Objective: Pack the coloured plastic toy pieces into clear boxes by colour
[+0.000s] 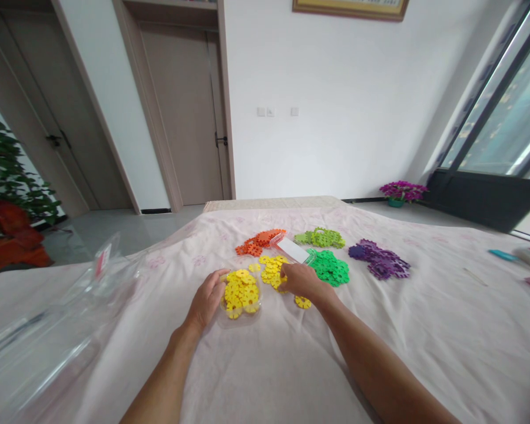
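The left hand (205,300) rested against the left side of a clear container (241,321) holding yellow flower-shaped pieces (242,290); the right hand (304,280) was at a loose yellow heap (271,270), its grip indeterminable. Orange pieces (261,240), light-green pieces (321,237), green pieces (331,268) and purple pieces (382,260) lay in separate heaps on a pale cloth (256,377). A white panel (292,249) lay between the orange and green heaps.

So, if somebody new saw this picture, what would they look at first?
Probably the yellow notched pieces heaped in the clear container, near the middle, with the left hand at its side. The right hand is over loose yellow pieces right of the container. Next, maybe the orange pile behind, the light green pile and green pile past that hand, and the purple pile farther right.
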{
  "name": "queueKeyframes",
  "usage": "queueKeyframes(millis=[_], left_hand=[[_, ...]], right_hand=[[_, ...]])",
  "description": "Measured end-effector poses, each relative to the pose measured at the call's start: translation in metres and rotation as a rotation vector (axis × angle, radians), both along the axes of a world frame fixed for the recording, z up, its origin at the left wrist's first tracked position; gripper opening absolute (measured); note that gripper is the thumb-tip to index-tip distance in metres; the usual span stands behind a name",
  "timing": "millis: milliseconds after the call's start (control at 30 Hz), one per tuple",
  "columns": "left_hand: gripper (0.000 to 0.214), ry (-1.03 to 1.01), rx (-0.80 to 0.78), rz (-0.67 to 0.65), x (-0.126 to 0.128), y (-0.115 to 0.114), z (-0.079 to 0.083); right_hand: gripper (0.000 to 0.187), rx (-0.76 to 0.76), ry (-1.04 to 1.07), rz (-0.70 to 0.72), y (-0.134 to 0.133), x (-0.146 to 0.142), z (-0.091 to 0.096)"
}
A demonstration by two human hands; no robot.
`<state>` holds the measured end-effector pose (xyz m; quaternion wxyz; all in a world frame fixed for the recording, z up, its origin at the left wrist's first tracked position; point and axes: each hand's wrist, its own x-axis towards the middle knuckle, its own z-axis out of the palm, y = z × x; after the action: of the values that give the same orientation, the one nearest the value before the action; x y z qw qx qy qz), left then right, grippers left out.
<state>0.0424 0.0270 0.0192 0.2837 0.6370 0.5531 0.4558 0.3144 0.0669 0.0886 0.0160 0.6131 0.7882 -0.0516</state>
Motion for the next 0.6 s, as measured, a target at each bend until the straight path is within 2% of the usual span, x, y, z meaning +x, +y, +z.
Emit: queueKeyframes(millis=[200, 400, 600], left_hand=[[0.043, -0.017, 0.000, -0.003, 0.0000, 0.0007, -0.0010], [0.042, -0.010, -0.001, -0.006, -0.0001, 0.0013, -0.0014], [0.040, 0.001, 0.021, -0.006, 0.0001, 0.0015, -0.0012]], right_hand=[[0.036, -0.003, -0.035, -0.016, 0.0003, 0.0000, 0.0023], [0.023, -0.037, -0.066, 0.003, 0.0012, -0.0011, 0.0003], [0.038, 0.016, 0.035, 0.019, 0.0034, 0.0023, -0.0059]])
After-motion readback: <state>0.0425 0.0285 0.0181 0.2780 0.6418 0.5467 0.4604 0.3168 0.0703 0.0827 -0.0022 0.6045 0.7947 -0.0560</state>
